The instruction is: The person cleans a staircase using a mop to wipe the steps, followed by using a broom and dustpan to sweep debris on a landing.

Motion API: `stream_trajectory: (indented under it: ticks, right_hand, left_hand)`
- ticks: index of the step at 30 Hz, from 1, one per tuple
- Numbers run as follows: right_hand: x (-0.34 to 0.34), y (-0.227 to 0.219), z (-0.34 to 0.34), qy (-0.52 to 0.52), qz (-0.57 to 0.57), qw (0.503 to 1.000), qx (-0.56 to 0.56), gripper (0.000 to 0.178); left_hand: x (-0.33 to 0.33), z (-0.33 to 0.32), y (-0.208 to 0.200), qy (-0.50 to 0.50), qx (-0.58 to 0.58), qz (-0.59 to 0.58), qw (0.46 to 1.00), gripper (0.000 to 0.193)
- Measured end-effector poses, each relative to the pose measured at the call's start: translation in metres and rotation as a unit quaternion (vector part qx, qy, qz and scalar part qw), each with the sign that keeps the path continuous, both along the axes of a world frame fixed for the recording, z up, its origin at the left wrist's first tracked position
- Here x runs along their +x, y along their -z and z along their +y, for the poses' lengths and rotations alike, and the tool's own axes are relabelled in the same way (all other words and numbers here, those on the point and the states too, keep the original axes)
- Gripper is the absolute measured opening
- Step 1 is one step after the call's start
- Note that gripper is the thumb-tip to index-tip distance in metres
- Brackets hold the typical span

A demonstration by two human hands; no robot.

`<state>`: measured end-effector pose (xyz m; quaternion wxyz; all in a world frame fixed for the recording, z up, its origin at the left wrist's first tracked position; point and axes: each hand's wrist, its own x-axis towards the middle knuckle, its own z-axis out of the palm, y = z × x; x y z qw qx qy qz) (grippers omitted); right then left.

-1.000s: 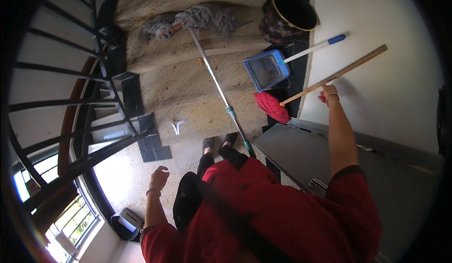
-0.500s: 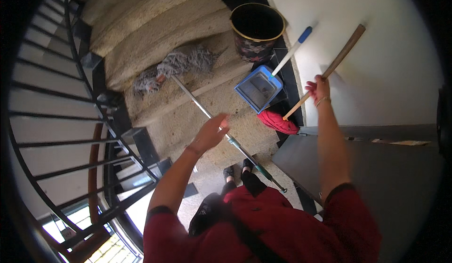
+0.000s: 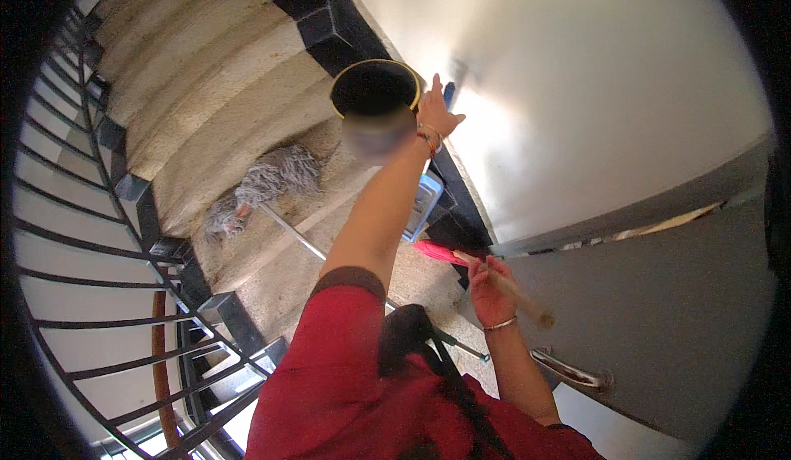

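Observation:
My left hand (image 3: 437, 115) stretches far forward, its fingers spread beside the blue handle tip (image 3: 450, 93) of a long-handled dustpan. It does not visibly grip the handle. The blue dustpan (image 3: 425, 203) stands against the dark wall skirting, partly hidden by my arm. In my right hand (image 3: 492, 295) is the wooden handle (image 3: 521, 302) of a broom, its free end pointing toward me. The broom's red head (image 3: 437, 251) rests low by the wall. Next to my left hand stands a dark bin (image 3: 376, 137) with a yellow rim.
A grey string mop (image 3: 280, 173) lies on a step, its metal pole (image 3: 292, 231) running down under my left arm. Curved stairs (image 3: 206, 89) rise ahead. A black railing (image 3: 107, 274) borders the left, and a grey door (image 3: 634, 320) with a metal handle the right.
My left hand has moved from above the mop pole, forward to the dustpan's handle tip. My right hand has come nearer, swinging the broom handle from the wall toward me. The view has shifted.

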<state>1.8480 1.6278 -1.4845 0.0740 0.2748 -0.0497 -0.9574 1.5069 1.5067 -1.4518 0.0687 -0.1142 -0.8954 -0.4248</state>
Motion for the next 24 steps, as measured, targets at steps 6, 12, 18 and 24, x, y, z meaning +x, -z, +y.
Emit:
stream_trajectory:
  ticks: [6,12,18,24]
  right_hand:
    - [0.067,-0.023,0.008,-0.016,-0.123,0.991,0.059,0.03]
    - [0.125,-0.05,0.03,-0.16,-0.225,0.948,0.16,0.031]
    - [0.149,-0.031,0.027,-0.256,-0.249,0.9,0.252,0.01]
    - [0.195,-0.022,0.026,-0.39,-0.188,0.826,0.361,0.018]
  left_hand:
    - [-0.024,-0.004,0.032,0.01,-0.029,-0.071,0.997,0.058]
    - [0.027,-0.008,0.027,0.1,0.102,-0.061,0.988,0.035]
    - [0.102,-0.067,-0.053,0.065,0.051,0.07,0.994,0.033]
    - [0.189,-0.181,-0.151,-0.022,0.167,0.179,0.969,0.04]
